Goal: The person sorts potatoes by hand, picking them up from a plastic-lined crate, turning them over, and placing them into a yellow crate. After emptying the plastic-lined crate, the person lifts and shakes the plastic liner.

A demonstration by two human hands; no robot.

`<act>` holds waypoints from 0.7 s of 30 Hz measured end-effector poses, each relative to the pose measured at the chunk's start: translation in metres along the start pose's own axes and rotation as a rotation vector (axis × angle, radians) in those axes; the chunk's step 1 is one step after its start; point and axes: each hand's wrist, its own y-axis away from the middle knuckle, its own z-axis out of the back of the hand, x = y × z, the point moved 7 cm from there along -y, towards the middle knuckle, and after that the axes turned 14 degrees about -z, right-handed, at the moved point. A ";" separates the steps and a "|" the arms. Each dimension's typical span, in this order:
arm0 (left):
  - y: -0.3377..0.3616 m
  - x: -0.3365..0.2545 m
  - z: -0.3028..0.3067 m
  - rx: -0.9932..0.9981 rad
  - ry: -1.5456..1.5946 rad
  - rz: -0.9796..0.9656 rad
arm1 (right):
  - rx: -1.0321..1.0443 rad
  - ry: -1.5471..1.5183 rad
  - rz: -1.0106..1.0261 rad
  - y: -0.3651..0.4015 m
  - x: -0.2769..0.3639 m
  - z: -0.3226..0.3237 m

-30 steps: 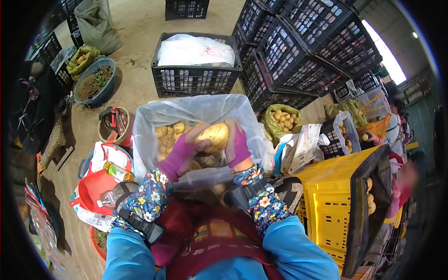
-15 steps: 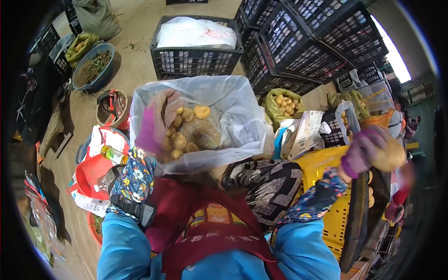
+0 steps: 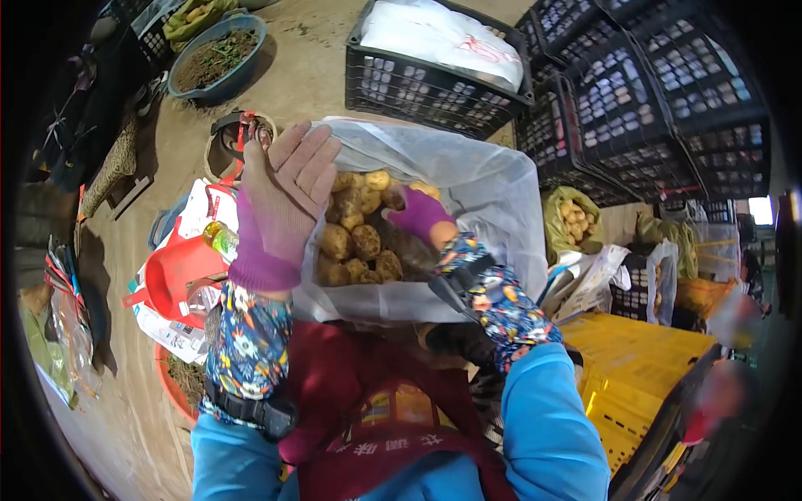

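Observation:
My left hand (image 3: 292, 179), in a purple and grey glove, is raised over the left rim of the liner with its fingers stretched out and nothing in it. My right hand (image 3: 419, 214), gloved alike, reaches down into the container lined with a clear plastic bag (image 3: 493, 196). Its fingers curl round a brownish potato, mostly hidden by the glove. Several potatoes (image 3: 365, 240) lie below and to the left of that hand, some with dark soil on them. The liner's right side stands up in folds.
A black crate (image 3: 426, 88) with white bags stands ahead, beside stacked black crates (image 3: 622, 108). At right are a sack of potatoes (image 3: 575, 221) and a yellow crate (image 3: 626, 359). A red scoop (image 3: 175, 280) and a blue basin of soil (image 3: 219, 58) are at left.
My right hand has swung from the far right, where it held a potato, into the lined container. My left hand has lifted out and spread open. More potatoes show, and the view has shifted.

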 end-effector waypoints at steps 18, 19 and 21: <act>0.008 0.007 -0.004 -0.058 -0.306 0.047 | 0.406 -0.967 -0.384 -0.046 -0.065 -0.061; 0.013 0.011 -0.003 -0.033 -0.357 0.043 | 0.442 -0.989 -0.396 -0.029 -0.053 -0.038; 0.023 0.021 0.002 0.129 -0.561 -0.032 | 0.404 -0.812 -0.227 0.006 0.001 0.013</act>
